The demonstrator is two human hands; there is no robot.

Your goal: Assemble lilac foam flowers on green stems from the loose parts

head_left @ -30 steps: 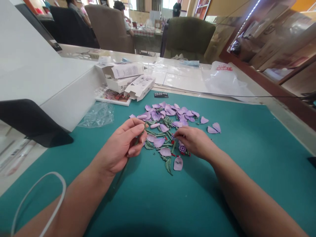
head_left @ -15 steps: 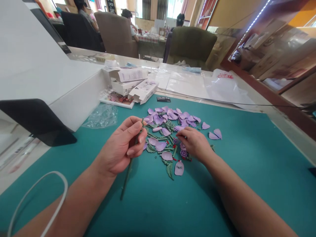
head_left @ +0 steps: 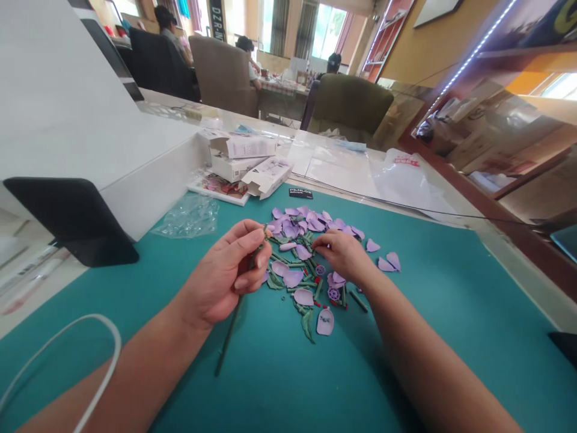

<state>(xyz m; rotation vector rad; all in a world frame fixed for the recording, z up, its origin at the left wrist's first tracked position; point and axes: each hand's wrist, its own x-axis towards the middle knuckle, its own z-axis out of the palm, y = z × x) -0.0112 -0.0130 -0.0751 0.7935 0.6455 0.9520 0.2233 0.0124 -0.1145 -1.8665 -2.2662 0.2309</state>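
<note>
Right fingers [head_left: 321,239] have slid further left, curled narrow above lilac petals [head_left: 293,219]; left fingers [head_left: 252,237] pinch a green stem [head_left: 229,337].

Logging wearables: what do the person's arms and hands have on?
The left hand and right hand are bare: no gloves, rings or watch show, and no sleeves cover the left forearm or right forearm. A white cord loop crosses the left forearm.

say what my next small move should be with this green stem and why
Probably bring the right hand over to the top of the green stem, with one of the lilac petals. The left hand has the stem steady, its upper end shows no petals, and the right fingers are already at the loose pile.
</note>
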